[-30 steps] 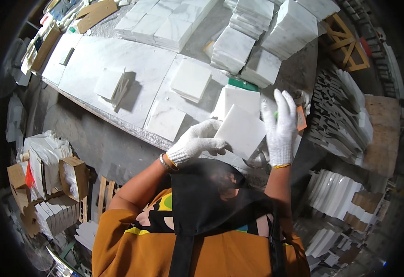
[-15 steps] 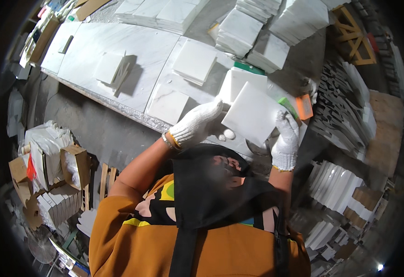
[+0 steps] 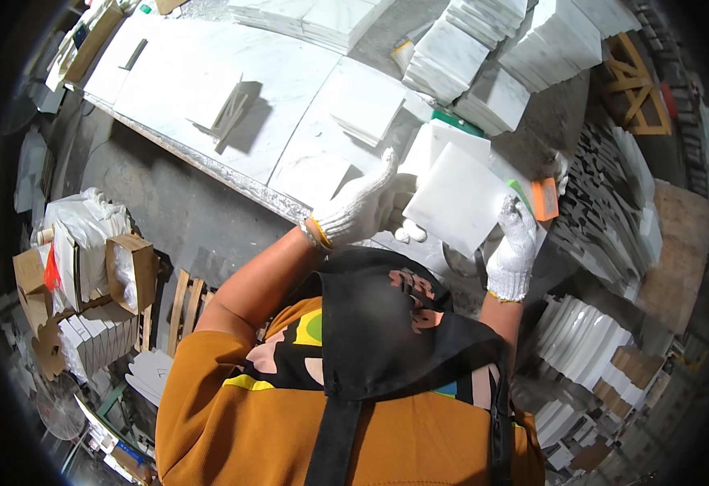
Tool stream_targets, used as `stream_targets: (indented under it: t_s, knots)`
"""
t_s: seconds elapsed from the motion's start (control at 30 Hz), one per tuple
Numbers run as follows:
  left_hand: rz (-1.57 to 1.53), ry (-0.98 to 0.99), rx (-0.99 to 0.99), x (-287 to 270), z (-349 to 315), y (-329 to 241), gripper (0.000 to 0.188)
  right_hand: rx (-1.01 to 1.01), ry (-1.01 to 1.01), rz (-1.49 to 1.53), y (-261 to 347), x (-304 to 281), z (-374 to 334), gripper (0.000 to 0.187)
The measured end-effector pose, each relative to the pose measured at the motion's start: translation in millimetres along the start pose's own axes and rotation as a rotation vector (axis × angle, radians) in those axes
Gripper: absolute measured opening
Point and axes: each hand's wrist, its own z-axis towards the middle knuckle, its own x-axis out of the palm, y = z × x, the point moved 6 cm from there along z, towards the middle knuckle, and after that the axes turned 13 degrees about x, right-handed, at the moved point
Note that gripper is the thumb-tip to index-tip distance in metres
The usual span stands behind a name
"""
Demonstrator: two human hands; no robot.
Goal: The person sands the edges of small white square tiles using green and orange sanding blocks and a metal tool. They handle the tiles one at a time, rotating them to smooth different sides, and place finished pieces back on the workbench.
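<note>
A square white marble tile is held tilted over the bench by my right hand, gloved in white knit, with its fingers closed at the tile's right edge. My left hand, gloved alike, is beside the tile's left corner with its thumb raised and fingers apart. Whether its fingertips touch the tile I cannot tell. Behind the held tile lies a pale tile stack. Just right of it are a green block and an orange block. A flat tile lies left of my left hand.
The marble-topped bench carries a short tile stack and a leaning tile group. Taller tile stacks stand at the far side. Thin stone pieces are piled right. Cardboard boxes stand on the lower left.
The whole view has shifted a little, moving the bench right and down. My left thumb now stands more upright, away from the fingers. The tile stays in my right hand.
</note>
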Motion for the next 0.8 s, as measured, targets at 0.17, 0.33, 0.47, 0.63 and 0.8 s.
stream_targets:
  t_s: [0.17, 0.33, 0.47, 0.63, 0.8]
  knots:
    - [0.197, 0.235, 0.174, 4.6, 0.6, -19.2, 0.061, -0.006, 0.109, -0.113, -0.5, 14.1, -2.8, 0.02]
    - [0.192, 0.198, 0.331, 4.5, -1.9, -29.1, 0.041, 0.11, 0.213, -0.045, -21.3, 7.4, -0.2, 0.026]
    - [0.118, 0.093, 0.314, -5.1, -7.6, -23.7, 0.037, 0.134, 0.229, -0.264, -22.5, 23.3, -15.3, 0.042]
    - [0.197, 0.088, 0.301, -26.9, -4.8, -14.4, 0.038, 0.218, 0.322, -0.602, -29.5, 11.4, -18.0, 0.071]
    - [0.144, -0.008, 0.302, -37.7, -5.0, -10.2, 0.043, 0.269, 0.321, -0.644, -24.7, 5.4, -23.4, 0.071]
